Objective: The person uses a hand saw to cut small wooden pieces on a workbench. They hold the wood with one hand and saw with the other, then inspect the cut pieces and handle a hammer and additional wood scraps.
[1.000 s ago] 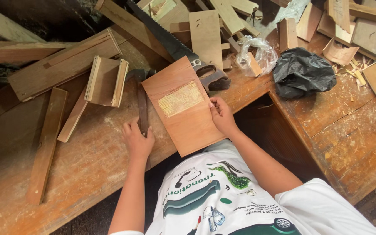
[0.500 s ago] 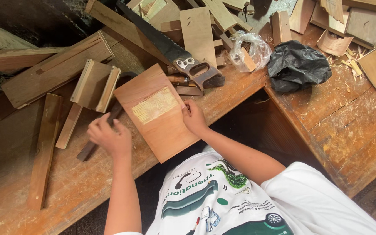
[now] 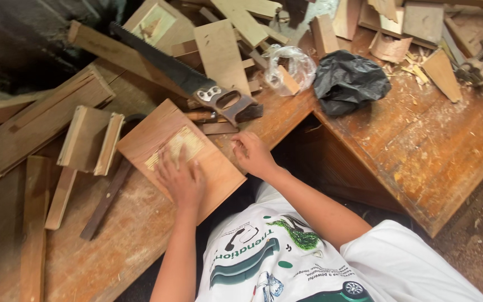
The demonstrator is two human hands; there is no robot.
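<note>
Flat reddish-brown wooden board (image 3: 208, 162), pale patch

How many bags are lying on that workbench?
2. A crumpled black plastic bag lies at the bench's inner corner, and a clear plastic bag holding a wood block sits just left of it. Others may be hidden among the scrap wood.

White short-sleeved tee with a printed graphic across the front — swooping dark-green and teal shapes, a bright green leafy splash, some lettering and a little cartoon car near the hem. Both forearms are bare from the sleeves down — no watch, gloves, rings or bands showing anywhere.
</note>
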